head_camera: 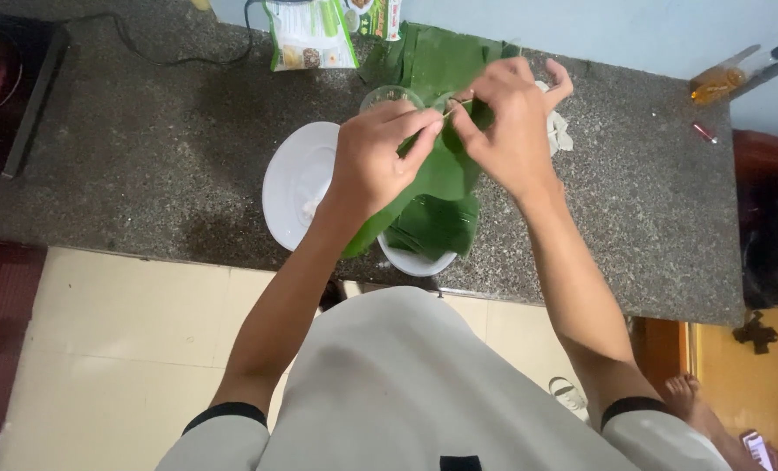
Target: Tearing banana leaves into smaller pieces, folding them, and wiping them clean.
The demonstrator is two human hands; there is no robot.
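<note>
left hand [373, 157]: closed on a folded green leaf [441, 170], held above the worktop [171, 157] | right hand [506, 122]: a thin stick [457, 105] is pinched at the leaf's top | below: more leaves are stacked in a white bowl [415, 262], beside a white plate [293, 183]
</note>
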